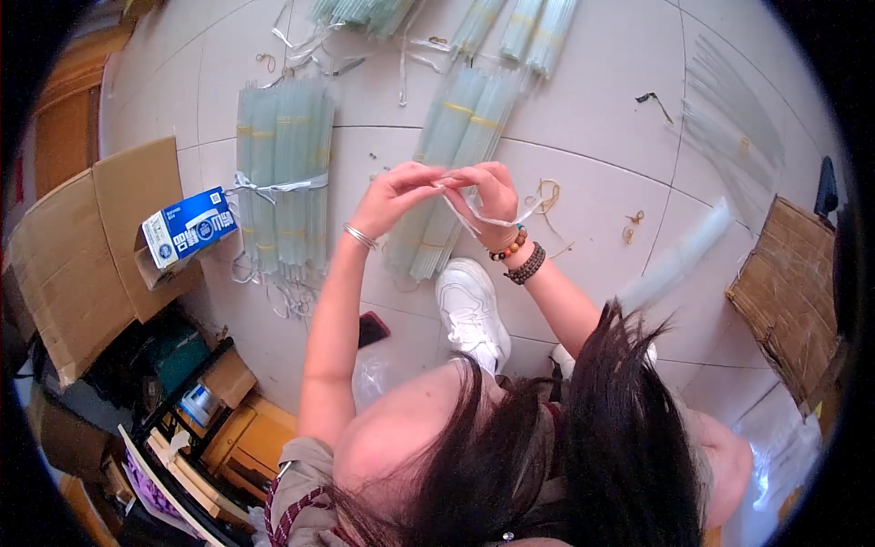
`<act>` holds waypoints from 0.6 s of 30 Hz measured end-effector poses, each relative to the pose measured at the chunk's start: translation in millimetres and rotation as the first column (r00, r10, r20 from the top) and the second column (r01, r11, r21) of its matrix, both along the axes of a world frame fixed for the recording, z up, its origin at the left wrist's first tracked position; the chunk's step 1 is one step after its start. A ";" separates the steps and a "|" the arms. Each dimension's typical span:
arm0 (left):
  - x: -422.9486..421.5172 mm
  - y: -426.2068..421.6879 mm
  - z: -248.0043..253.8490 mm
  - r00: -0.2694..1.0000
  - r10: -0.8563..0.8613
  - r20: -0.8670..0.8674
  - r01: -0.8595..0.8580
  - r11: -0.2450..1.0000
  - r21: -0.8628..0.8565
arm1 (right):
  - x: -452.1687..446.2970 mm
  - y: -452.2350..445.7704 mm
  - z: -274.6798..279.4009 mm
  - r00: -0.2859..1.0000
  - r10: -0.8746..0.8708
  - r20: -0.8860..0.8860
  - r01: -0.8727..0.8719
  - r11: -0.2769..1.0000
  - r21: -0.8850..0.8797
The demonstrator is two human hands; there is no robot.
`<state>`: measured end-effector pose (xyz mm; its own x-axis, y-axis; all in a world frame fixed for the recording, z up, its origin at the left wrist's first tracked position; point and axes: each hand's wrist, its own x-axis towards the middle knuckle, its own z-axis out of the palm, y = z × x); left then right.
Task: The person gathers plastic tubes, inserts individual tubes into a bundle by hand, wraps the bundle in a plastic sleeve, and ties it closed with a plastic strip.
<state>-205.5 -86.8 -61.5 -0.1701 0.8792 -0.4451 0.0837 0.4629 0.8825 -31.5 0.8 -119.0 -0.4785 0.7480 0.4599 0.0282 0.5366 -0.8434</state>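
Observation:
My left hand [403, 193] and my right hand [488, 196] meet in front of me, fingertips pinched together on a white string [469, 217]. Its loose end droops below the right palm, and the exact grip point is partly hidden by the fingers. Beneath the hands lies a bundle of clear, pale green tubes [460, 128] with yellow bands. To the left is a wider tube bundle [284, 146], wrapped round its middle by a white tie [283, 185]. My left wrist wears a silver bangle, my right wrist beaded bracelets.
More tube bundles [538, 27] lie at the top. Loose tubes [729, 118] spread at the right. A blue and white carton [190, 228] stands beside an open cardboard box [100, 255]. Rubber bands [633, 224] lie on the tiles. A phone [372, 330] is near my left forearm.

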 end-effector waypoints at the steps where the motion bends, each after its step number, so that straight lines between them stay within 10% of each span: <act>1: -4.8 0.3 -5.2 0.999 -0.040 0.023 0.040 0.999 -0.005 | 1.2 2.4 -0.3 1.000 0.008 0.002 -0.008 1.000 0.009; 5: -0.3 1.2 -13.7 0.967 -0.063 -0.248 0.093 0.989 0.111 | 6.0 15.9 11.9 0.996 -0.012 0.083 0.008 0.999 0.053; 10: 0.1 14.5 9.0 0.556 -0.189 -0.809 0.583 0.783 0.218 | 20.7 27.2 13.5 0.949 0.169 0.268 -0.187 0.981 0.043; 18: -8.8 4.1 0.5 0.545 -0.134 -0.827 0.508 0.838 0.199 | 59.0 36.4 -19.7 0.835 0.424 0.349 -0.275 0.873 -0.403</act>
<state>-214.3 -82.7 -61.0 0.0570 0.9950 0.0823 0.8692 -0.0900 0.4862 27.5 37.2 -138.7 -0.8243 0.5605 -0.0795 0.2773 0.2773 -0.9199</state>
